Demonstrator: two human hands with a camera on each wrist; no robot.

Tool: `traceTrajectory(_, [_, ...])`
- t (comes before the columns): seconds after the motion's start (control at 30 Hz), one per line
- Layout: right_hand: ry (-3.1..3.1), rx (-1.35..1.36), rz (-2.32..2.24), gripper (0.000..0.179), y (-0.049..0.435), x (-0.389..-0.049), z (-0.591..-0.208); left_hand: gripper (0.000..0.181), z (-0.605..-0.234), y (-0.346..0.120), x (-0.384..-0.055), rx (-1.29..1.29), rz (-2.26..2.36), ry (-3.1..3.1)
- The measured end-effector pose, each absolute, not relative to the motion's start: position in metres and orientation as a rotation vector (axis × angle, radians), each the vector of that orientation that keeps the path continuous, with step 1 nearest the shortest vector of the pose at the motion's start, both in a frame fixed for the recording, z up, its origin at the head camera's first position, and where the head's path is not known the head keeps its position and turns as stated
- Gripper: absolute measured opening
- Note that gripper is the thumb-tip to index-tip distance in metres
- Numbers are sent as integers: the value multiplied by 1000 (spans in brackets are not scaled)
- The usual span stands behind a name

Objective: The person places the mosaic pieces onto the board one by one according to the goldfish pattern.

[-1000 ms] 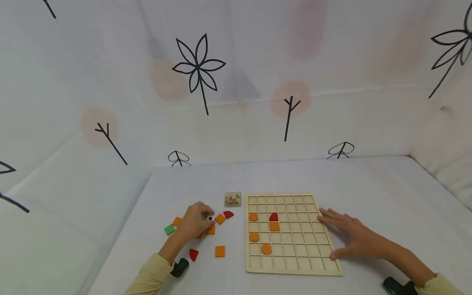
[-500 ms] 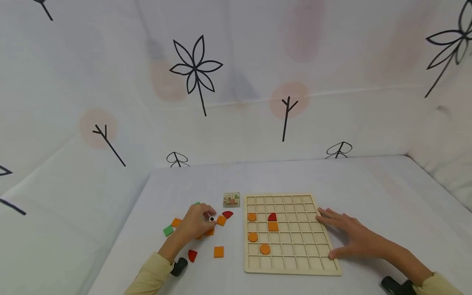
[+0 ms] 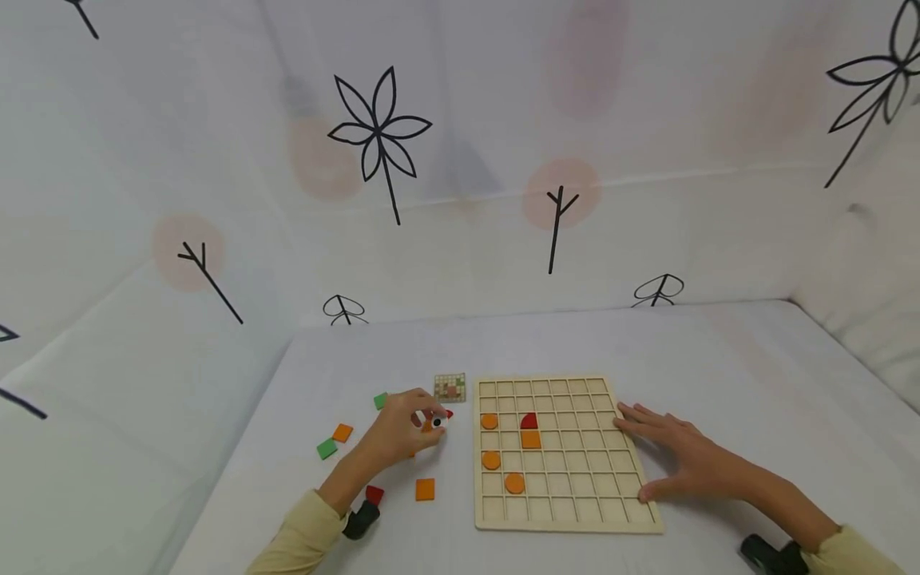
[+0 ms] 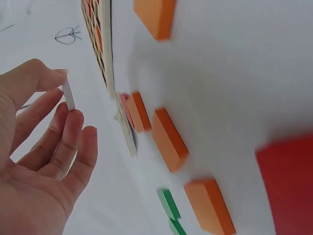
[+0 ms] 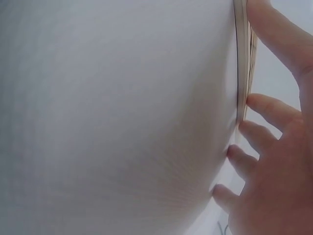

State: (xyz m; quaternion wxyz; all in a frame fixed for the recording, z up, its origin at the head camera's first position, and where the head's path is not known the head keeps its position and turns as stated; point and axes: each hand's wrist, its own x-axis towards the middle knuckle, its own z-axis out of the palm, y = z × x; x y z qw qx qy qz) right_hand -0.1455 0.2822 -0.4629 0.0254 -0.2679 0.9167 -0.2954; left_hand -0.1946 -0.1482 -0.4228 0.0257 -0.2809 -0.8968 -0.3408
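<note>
My left hand (image 3: 402,427) pinches a white disc with a black dot (image 3: 438,422) between thumb and index finger, above the loose pieces. In the left wrist view the disc (image 4: 68,94) appears edge-on, raised off the table, the other fingers loosely bent. A wooden grid board (image 3: 575,463) lies to the right. It bears orange discs (image 3: 491,460), a red rounded piece (image 3: 529,421) and an orange square (image 3: 530,439) just below that. Spread along the board's right edge, my right hand (image 3: 693,459) touches it with thumb and fingertips.
Left of the board lie several loose tiles, among them orange squares (image 3: 425,489), green squares (image 3: 327,449) and a red piece (image 3: 374,495) partly hidden by the wrist camera. A small pattern card (image 3: 450,387) lies by the board's far left corner. A white cloth wall (image 3: 467,263) stands behind.
My left hand has moved right with the white disc, toward the board, uncovering a green square and covering some orange tiles. My right hand stays at the board's edge.
</note>
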Motion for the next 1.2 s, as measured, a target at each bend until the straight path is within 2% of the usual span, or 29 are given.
traceTrajectory(0.9, [2836, -843, -899, 91, 282, -147, -463, 13, -432, -78, -186, -1214, -1276, -2726])
traceTrajectory(1.2, [2832, -813, -881, 93, 281, -148, -462, 11, -439, -59, -186, -1312, -1224, -2776])
